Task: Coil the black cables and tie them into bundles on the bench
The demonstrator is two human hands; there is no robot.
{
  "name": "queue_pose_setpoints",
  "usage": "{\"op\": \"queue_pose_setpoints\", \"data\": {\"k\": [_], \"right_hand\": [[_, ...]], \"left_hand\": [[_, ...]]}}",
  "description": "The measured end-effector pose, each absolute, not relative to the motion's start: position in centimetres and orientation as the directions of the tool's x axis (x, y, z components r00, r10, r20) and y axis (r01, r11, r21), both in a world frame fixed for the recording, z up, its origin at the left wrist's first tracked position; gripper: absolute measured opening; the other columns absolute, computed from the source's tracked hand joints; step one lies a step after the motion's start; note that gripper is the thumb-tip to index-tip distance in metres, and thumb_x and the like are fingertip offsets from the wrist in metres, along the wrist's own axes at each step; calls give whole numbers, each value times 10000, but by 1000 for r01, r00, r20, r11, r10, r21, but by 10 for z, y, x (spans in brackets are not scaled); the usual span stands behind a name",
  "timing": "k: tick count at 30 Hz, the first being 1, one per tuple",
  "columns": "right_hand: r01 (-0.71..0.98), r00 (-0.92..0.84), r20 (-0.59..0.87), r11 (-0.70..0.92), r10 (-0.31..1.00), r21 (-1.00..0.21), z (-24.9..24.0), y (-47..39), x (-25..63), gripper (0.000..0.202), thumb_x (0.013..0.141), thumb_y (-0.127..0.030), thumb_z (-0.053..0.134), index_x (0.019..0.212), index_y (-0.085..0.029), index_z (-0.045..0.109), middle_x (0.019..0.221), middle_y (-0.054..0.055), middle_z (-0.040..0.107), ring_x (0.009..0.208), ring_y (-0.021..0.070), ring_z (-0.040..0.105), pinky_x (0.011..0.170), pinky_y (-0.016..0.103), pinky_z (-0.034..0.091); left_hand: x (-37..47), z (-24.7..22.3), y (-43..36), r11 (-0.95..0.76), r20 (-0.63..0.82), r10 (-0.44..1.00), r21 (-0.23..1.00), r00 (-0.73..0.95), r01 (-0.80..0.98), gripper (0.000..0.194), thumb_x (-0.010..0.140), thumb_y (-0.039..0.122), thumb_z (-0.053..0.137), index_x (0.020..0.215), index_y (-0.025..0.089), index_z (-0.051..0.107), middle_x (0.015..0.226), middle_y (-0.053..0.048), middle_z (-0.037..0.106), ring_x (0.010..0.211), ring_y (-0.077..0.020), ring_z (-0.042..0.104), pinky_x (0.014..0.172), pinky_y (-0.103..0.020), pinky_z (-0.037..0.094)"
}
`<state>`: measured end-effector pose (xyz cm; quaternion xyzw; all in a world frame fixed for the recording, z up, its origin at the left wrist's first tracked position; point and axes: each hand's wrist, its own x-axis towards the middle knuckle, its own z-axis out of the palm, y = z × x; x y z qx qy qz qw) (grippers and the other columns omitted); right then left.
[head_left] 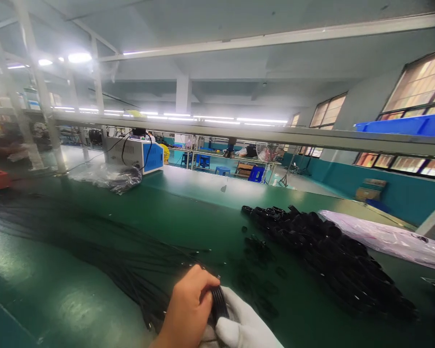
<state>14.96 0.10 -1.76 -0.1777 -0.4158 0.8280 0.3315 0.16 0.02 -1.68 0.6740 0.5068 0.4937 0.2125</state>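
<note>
A small coiled bundle of black cable (pixel 218 302) is between my two hands near the bottom middle. My left hand (pixel 190 302), bare, is closed with thumb and fingertips pinching the coil's upper left side. White cloth covers my right hand (pixel 244 321), whose gloved fingers wrap the same coil from the right. Part of the coil is hidden by both hands. To the left, long loose black cables (pixel 105 251) stretch across the green tabletop (pixel 188 217), some ends lying close to my left wrist.
A large heap of coiled black cables (pixel 322 261) covers the table's right side, with a pinkish plastic bag (pixel 387 237) behind it. Farther back stand a white and blue machine (pixel 137 154) and clear plastic film (pixel 112 178). A metal shelf rail (pixel 217 129) spans overhead, carrying a blue bin (pixel 406 126).
</note>
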Motion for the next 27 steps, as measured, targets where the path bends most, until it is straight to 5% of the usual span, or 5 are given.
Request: {"op": "queue_pose_setpoints", "data": {"k": [11, 15, 18, 24, 27], "right_hand": [[-410, -647, -145, -502, 749, -761, -24, -1, 149, 374, 869, -443, 558, 1041, -110, 555, 721, 55, 614, 622, 147, 634, 589, 266, 491], [-403, -737, -124, -579, 665, -709, -18, 1, 152, 498, 872, -563, 474, 1097, -127, 559, 825, 79, 616, 707, 171, 629, 631, 310, 507], [-445, -690, -88, -516, 719, -732, -20, 2, 155, 372, 847, -398, 596, 1129, -161, 547, 911, 68, 610, 773, 175, 629, 635, 285, 496], [-462, -795, -129, -731, 592, -502, -16, 3, 157, 388, 873, -391, 441, 1051, -86, 601, 970, 128, 636, 747, 184, 655, 700, 283, 463], [-352, -719, -258, -657, 646, -667, -6, 4, 154, 353, 800, -373, 527, 1014, -102, 598, 819, 69, 627, 633, 140, 622, 618, 239, 433]], "left_hand": [[4, -15, -1, -387, 419, 904, 707, 90, 592, 312, 741, 21, 405, 821, 200, 647, 770, -4, 559, 684, -143, 555, 628, -231, 398], [5, -13, 0, -340, 392, 918, 697, 61, 631, 295, 731, 31, 417, 823, 199, 640, 773, -6, 553, 704, -152, 558, 639, -239, 398], [-1, -3, 3, -265, 319, 947, 730, 28, 630, 248, 724, 66, 450, 797, 204, 642, 781, -4, 565, 705, -157, 555, 636, -249, 398], [-31, 11, 12, -139, 94, 925, 985, 369, 98, 359, 766, 258, 565, 1116, 231, 642, 1094, -32, 648, 1010, -204, 582, 885, -301, 429], [-33, 4, 15, -105, 90, 892, 994, 442, 9, 379, 735, 264, 616, 1109, 216, 648, 1075, -41, 673, 1028, -227, 592, 912, -328, 432]]}}
